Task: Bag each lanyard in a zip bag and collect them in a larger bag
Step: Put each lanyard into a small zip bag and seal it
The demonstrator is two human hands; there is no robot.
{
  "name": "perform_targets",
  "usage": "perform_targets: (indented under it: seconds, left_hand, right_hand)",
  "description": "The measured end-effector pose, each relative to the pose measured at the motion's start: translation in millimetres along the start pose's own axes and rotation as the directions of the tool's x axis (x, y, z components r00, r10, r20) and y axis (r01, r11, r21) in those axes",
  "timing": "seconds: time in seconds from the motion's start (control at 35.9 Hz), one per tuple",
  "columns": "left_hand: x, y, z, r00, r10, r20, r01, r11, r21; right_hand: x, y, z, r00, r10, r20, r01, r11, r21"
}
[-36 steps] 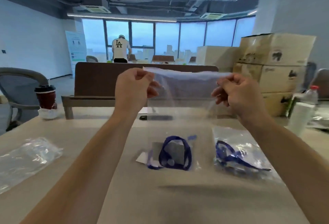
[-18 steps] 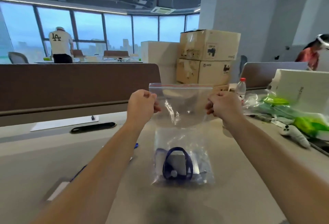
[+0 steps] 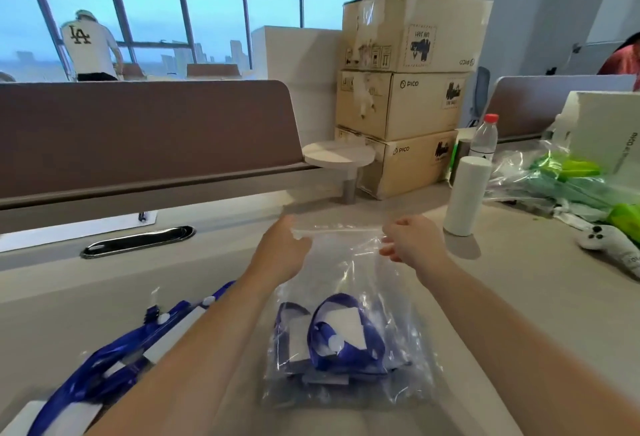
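A large clear zip bag (image 3: 349, 272) lies on the table in front of me, its zip strip at the far end. Inside it sit small bagged blue lanyards (image 3: 332, 338) with white cards. My left hand (image 3: 282, 250) pinches the left end of the zip strip. My right hand (image 3: 414, 248) hovers at the right end with fingers loosely spread, just touching or just off the bag. Loose blue lanyards (image 3: 114, 363) with white cards lie on the table to the left, partly under my left forearm.
A white cylinder bottle (image 3: 467, 200) and a water bottle (image 3: 483, 139) stand to the right. Beyond lie green plastic bags (image 3: 568, 179), a white controller (image 3: 609, 245) and a white box (image 3: 602, 130). Stacked cardboard boxes (image 3: 405, 89) and a brown divider (image 3: 145, 130) stand behind. Two people are in the background.
The bag has come down from hanging upright in both hands to lying on the table. My right hand's grip has loosened. The view has swung down and to the right.
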State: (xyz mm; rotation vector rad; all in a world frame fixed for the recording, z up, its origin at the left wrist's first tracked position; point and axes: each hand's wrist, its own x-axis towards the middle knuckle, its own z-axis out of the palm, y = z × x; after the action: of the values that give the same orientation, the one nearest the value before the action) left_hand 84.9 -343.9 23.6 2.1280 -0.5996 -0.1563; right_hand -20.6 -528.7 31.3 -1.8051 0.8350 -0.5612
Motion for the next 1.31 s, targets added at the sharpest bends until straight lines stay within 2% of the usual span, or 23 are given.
perform_targets:
  seconds: [0.14,0.22,0.31,0.39,0.47,0.64,0.75,0.95,1.09,1.17,1.25,1.31]
  left_hand:
    - [4,-7,4,1.000,0.028,0.006,-0.028,0.999,0.044]
    - [0,-3,4,0.998,0.062,0.015,-0.062,0.997,0.038]
    - [-10,5,-3,0.994,0.106,0.006,-0.106,0.994,0.014]
    - [-27,10,-17,0.989,0.143,-0.027,-0.144,0.989,-0.024]
    - [-51,11,-33,0.979,0.190,-0.068,-0.192,0.981,-0.035]
    - [-107,-10,-70,0.970,0.215,-0.109,-0.214,0.977,0.023]
    - [-140,-41,-109,0.978,0.165,-0.130,-0.145,0.978,0.152]
    - [-186,-105,-162,0.981,-0.054,-0.184,0.101,0.961,0.257]
    - [-196,-145,-187,0.946,-0.200,-0.257,0.277,0.908,0.313]
    - [-195,-159,-200,0.935,-0.266,-0.237,0.344,0.844,0.411]
    - [-194,-165,-207,0.923,-0.340,-0.179,0.383,0.786,0.485]
    - [-193,-171,-208,0.909,-0.384,-0.161,0.411,0.767,0.492]
  right_hand:
    - [4,7,3,0.999,-0.040,-0.009,0.038,0.991,-0.130]
    - [0,3,1,0.993,-0.100,-0.057,0.083,0.966,-0.245]
    - [-12,-7,1,0.977,-0.203,-0.069,0.178,0.947,-0.266]
    - [-34,-21,9,0.955,-0.291,-0.053,0.271,0.932,-0.239]
    - [-63,-33,22,0.941,-0.338,-0.009,0.333,0.933,-0.139]
    - [-120,-44,65,0.908,-0.397,0.131,0.408,0.910,-0.072]
    - [-156,-49,104,0.864,-0.449,0.227,0.476,0.876,-0.079]
    - [-197,-50,165,0.803,-0.443,0.398,0.504,0.862,-0.056]
    - [-211,-49,205,0.722,-0.397,0.567,0.574,0.801,-0.170]
    - [-215,-49,221,0.645,-0.364,0.672,0.659,0.711,-0.247]
    - [-217,-52,235,0.522,-0.348,0.779,0.793,0.534,-0.294]
    - [-217,-52,244,0.472,-0.334,0.816,0.840,0.453,-0.300]
